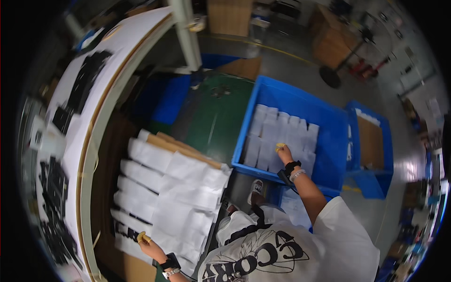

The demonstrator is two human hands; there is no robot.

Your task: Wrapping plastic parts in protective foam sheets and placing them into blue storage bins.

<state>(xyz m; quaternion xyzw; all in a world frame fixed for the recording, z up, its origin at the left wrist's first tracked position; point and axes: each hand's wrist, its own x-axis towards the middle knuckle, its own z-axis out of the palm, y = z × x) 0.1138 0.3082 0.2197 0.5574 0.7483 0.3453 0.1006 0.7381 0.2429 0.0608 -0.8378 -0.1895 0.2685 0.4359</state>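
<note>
My left hand point(146, 243), with yellow finger covers, is at the near left end of a layer of white-wrapped pieces point(136, 175). Its fingers are curled together beside a black part point(126, 230) showing between the wrappers; whether they grip anything is hidden. My right hand point(284, 153) reaches over a blue bin point(324, 105), its covered fingertips bent together just above rows of white-wrapped packets point(277, 129). Anything in those fingers is too small to make out. White sheets point(183, 197) cover the right part of the left layer.
On the left runs a long white worktable point(70, 141) bearing black parts point(56, 185). Cardboard point(183, 146) edges the wrapped layer. A second blue bin point(354, 181) stands at the right. Beyond lies a green surface point(218, 122). My feet point(256, 189) are between layer and bin.
</note>
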